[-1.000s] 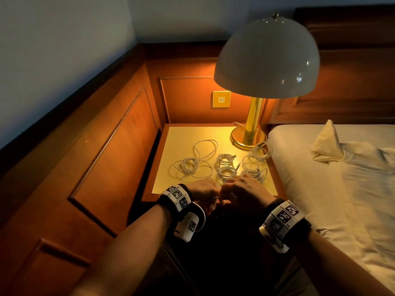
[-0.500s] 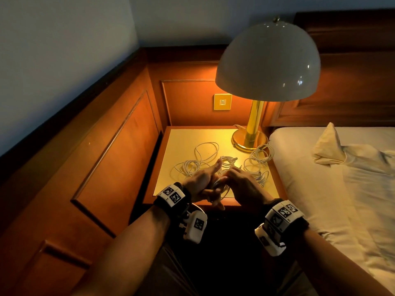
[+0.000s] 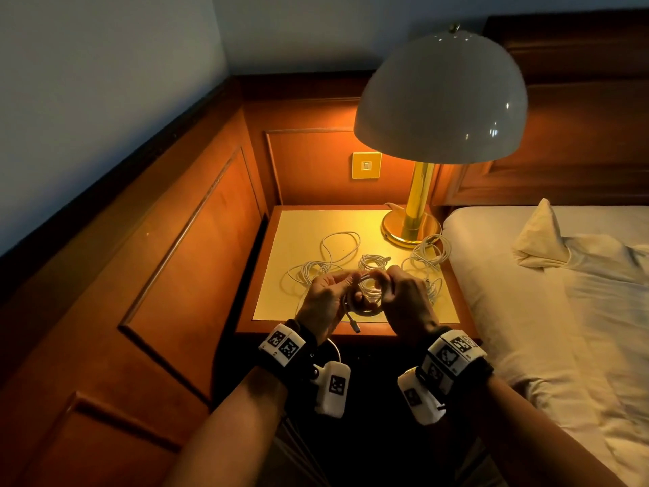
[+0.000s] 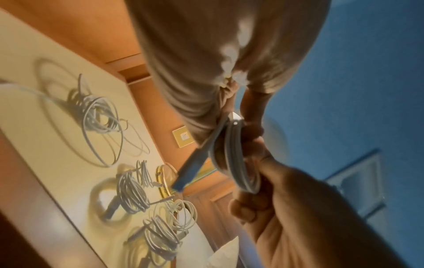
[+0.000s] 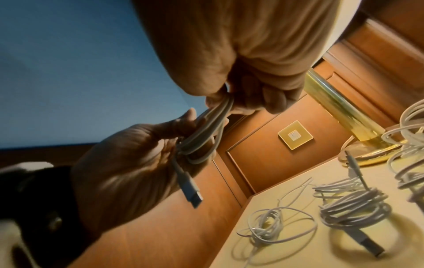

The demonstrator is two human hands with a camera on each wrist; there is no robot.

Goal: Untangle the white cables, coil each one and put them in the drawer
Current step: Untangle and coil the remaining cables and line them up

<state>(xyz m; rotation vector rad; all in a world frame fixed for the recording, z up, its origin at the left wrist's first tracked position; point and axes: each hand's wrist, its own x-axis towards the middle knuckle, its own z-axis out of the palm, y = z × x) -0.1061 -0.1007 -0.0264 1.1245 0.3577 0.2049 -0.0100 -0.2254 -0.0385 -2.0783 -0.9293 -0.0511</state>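
Note:
Between both hands a small coil of white cable is held above the front of the nightstand. My left hand pinches the coil's left side, and the USB plug dangles below it. My right hand grips the right side. The right wrist view shows the coil and plug running from my right fingers into the left hand. The left wrist view has the same coil. No drawer shows in any view.
On the nightstand lie a loose tangled cable at left, a wound coil in the middle and another bundle by the brass lamp. A bed borders the right side, wood panelling the left.
Both hands rose from the nightstand's front edge to above its top, carrying the coil. The USB plug now hangs free under the left hand.

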